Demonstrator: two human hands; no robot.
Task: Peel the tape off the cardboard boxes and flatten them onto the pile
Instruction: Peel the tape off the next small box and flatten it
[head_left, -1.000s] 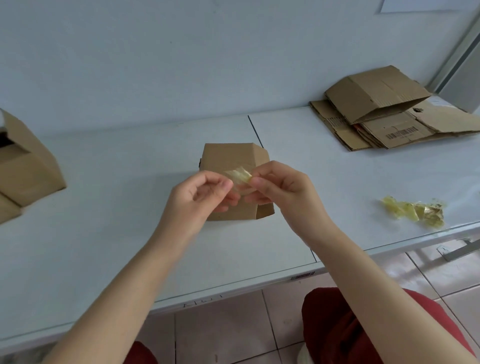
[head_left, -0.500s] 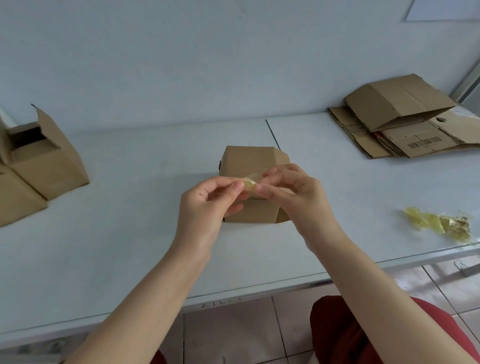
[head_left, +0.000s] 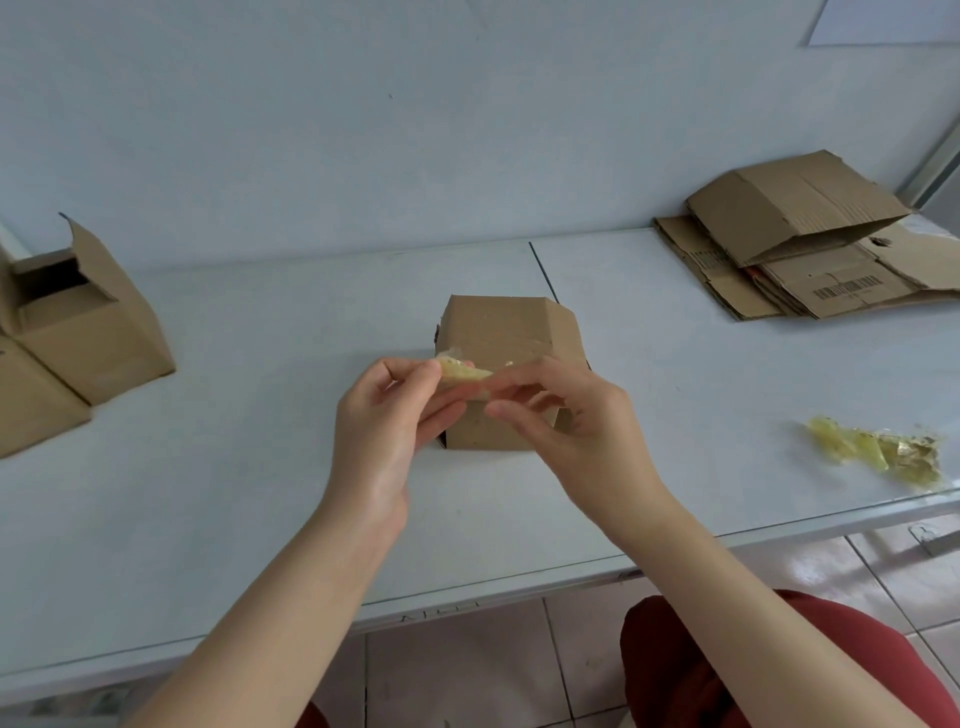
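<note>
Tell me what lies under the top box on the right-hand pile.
Under the top box lie flattened cardboard sheets, one bearing a barcode. Their covered middles cannot be seen.

A white table (head_left: 260, 493) carried everything, a dark seam (head_left: 540, 270) crossing its top toward 12 o'clock. A small cardboard box (head_left: 498, 322) stood at its centre. A pile of flattened cardboard (head_left: 831, 280) lay at 2 o'clock against the wall. Two open cardboard boxes (head_left: 93, 332) sat touching at 9 o'clock. A wad of yellowish peeled tape (head_left: 878, 452) lay at 4 o'clock, near the front edge.
</note>
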